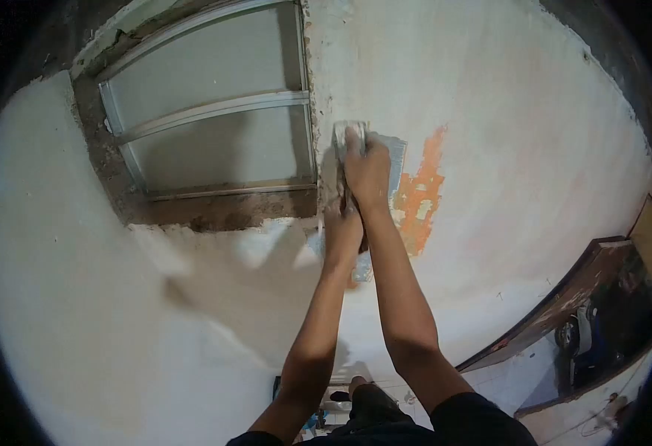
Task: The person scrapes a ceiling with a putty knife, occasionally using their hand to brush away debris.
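Both arms reach up to the wall [489,89] beside a window opening. My right hand [368,175] is closed around a scraper [350,128], with a finger laid along its pale flat blade, which rests against the wall. Lower down, my left hand [343,232] is wrapped around the same tool's lower part, where a dark brown end shows below the fingers. Motion blurs the blade and fingertips a little. Right of my hands, a patch of bare orange [419,208] and a grey patch [396,160] show through the pale coating.
A metal window frame [214,115] with rough broken edges stands left of my hands. A dark-framed doorway opening [541,323] is at the lower right, with a vehicle-like shape [582,331] beyond it. Pale floor tiles and small items lie below near my legs.
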Tool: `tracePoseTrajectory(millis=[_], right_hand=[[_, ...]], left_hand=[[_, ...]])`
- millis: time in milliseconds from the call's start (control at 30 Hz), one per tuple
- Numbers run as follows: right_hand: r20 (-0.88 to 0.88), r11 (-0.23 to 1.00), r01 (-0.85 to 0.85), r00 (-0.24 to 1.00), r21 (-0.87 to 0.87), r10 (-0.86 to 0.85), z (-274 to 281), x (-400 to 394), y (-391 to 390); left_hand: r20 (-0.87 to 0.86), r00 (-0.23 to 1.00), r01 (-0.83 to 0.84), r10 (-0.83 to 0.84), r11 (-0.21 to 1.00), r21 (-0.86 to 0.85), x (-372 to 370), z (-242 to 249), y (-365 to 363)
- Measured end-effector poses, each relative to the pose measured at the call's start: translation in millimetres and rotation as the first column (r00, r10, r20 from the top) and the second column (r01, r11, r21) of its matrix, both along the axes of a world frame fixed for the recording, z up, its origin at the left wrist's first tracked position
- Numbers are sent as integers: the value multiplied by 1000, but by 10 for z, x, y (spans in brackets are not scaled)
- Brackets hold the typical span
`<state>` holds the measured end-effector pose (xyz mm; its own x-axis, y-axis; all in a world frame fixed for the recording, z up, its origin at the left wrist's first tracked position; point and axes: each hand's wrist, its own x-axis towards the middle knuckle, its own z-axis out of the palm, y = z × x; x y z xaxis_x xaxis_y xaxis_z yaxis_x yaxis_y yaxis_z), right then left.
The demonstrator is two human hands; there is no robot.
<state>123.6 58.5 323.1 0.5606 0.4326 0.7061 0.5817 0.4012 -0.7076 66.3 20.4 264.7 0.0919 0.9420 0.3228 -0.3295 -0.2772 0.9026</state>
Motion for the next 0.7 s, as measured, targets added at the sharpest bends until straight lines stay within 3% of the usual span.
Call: tracePoseTrajectory(millis=[33,100,167,233,300,333,400,533,600,633,700], right_hand=[[18,998,56,998,34,-57,-138,-23,-62],[-44,999,-46,998,-14,45,-335,-38,-185],[-185,985,-144,975,-100,124,-418,-52,-197],[-153,985,-132,982,-112,114,-408,-34,-188],[-137,987,-125,984,-105,110,-401,26,-93],[-139,987,-122,984,-107,107,-322,55,-77],[-250,961,-255,942,-106,223,-147,111,-16],[-211,983,-135,972,-125,107,-338,57,-27],[-156,987,-66,987,-147,43,-525,45,-102],[-155,987,-71,987,-142,48,-420,70,-53],[-167,977,-127,981,-172,99,-121,183,96]], left_hand=[[-2,1000,-2,2,1000,-1,-9,-153,-24],[-148,988,-40,43,999,21,-21,-398,-18],[-165,986,-15,10,1000,-28,-58,-467,-59],[-185,982,13,-28,997,-81,-79,-434,-88],[-179,982,-44,57,996,77,-52,-377,-69],[-182,982,-41,54,996,75,-25,-317,-55],[-142,986,-82,91,994,68,29,-167,15],[-137,990,28,-37,997,-72,7,-319,9],[0,968,-238,249,924,300,105,-555,-22],[1,967,-242,253,921,304,31,-349,-115],[-97,992,76,-80,996,-49,-81,93,-205]])
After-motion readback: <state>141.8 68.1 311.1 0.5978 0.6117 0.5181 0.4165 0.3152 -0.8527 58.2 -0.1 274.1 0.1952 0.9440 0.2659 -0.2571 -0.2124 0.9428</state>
